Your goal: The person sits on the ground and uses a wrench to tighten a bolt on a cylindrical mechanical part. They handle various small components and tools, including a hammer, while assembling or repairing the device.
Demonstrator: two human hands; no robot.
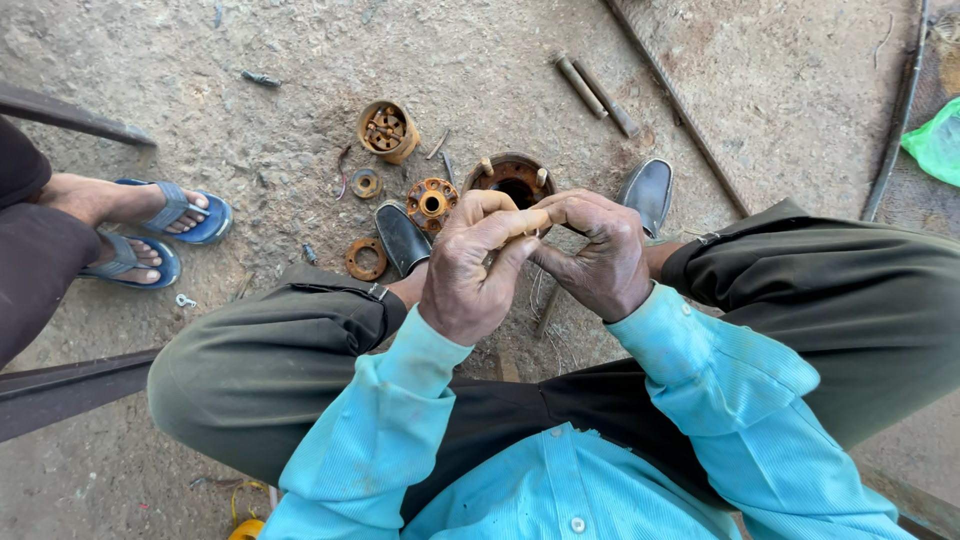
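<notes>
Dusty concrete ground (300, 60) strewn with rusty hub parts (432, 203).

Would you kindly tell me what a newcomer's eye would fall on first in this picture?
First, the left hand and right hand, pressed together at centre with fingertips pinching something too small to identify. Just beyond them, rusty orange metal parts lie on the dirt ground: a flanged hub, a cylindrical housing and a flat ring. At the left edge, another person's feet in blue sandals.
</notes>
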